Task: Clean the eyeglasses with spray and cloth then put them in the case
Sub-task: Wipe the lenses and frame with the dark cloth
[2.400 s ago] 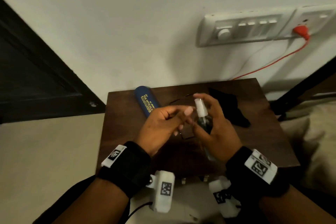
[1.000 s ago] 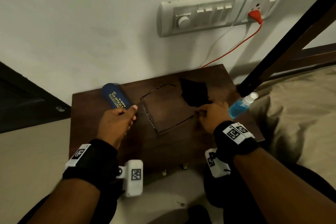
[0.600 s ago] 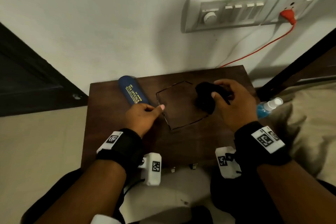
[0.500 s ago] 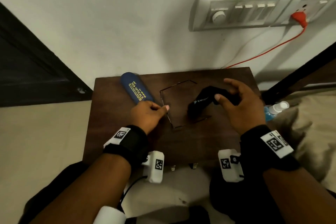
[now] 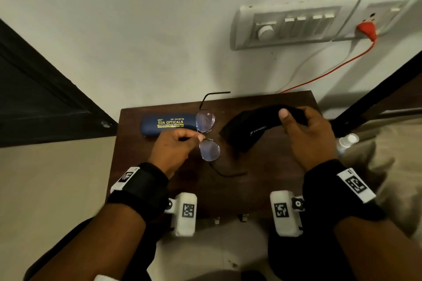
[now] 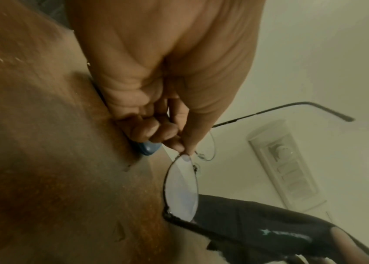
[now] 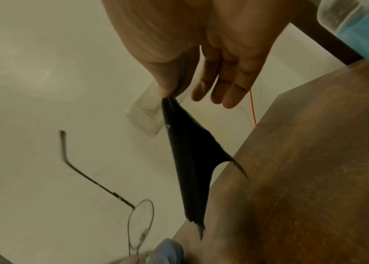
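My left hand (image 5: 182,141) pinches the thin-framed eyeglasses (image 5: 206,134) at the bridge and holds them above the brown table (image 5: 262,187), temples open. The left wrist view shows the pinch at the bridge (image 6: 184,151) and one lens (image 6: 181,189). My right hand (image 5: 303,130) holds the black cloth (image 5: 249,130) lifted, pinched between thumb and forefinger (image 7: 170,92), its lower end hanging by the table. The blue glasses case (image 5: 169,124), lettered in gold, lies shut at the table's back left. The spray bottle (image 5: 347,140) with blue liquid lies on the bedding to the right.
A switch panel (image 5: 294,26) with a red plug (image 5: 366,29) and red cable is on the wall behind the table. A dark bed frame (image 5: 376,102) and beige bedding (image 5: 388,166) border the table's right side. A dark door (image 5: 34,102) stands at left.
My left hand has lifted the eyeglasses off the table and turned them upright. My right hand has raised the black cloth higher. Earlier the spray bottle was set down on the bedding.
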